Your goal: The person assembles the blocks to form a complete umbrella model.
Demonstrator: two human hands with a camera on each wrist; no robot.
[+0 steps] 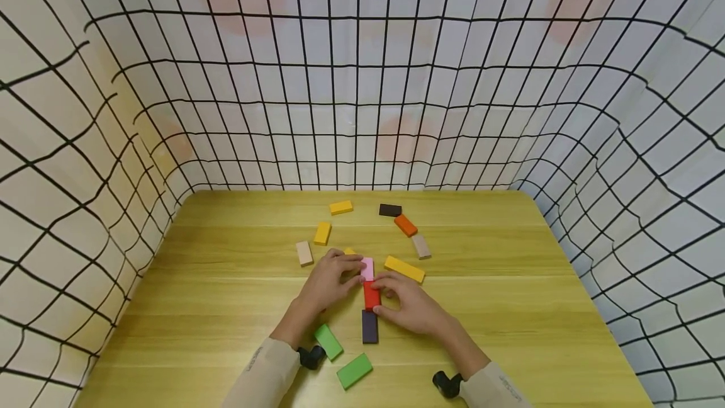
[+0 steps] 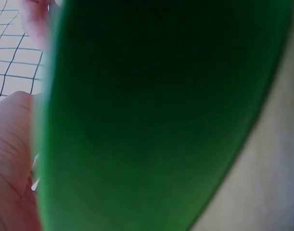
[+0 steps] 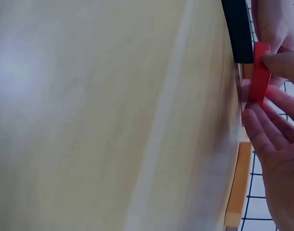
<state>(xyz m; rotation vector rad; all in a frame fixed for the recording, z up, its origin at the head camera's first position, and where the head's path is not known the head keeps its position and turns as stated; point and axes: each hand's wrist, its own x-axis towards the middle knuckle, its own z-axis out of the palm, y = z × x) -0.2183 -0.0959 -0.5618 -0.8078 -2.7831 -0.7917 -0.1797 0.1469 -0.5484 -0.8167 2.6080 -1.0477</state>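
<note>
A pink block [image 1: 368,268], a red block [image 1: 371,296] and a dark block [image 1: 370,327] lie end to end in a line on the wooden table. My left hand [image 1: 330,279] bends over the pink block, its thumb and finger at the near left side. With thumb and fingertips, my right hand [image 1: 416,305] pinches the red block [image 3: 260,72] at its ends. Under the left wrist lies a green block [image 1: 328,341], which fills most of the left wrist view. The left fingertips' contact is partly hidden there.
Another green block [image 1: 354,371] lies nearer me. Beyond the hands are a long yellow block [image 1: 404,269], a black block [image 1: 390,209], an orange block [image 1: 405,225], beige blocks [image 1: 304,253] and yellow blocks [image 1: 322,233]. Grid-patterned white cloth [image 1: 357,80] walls the table on three sides.
</note>
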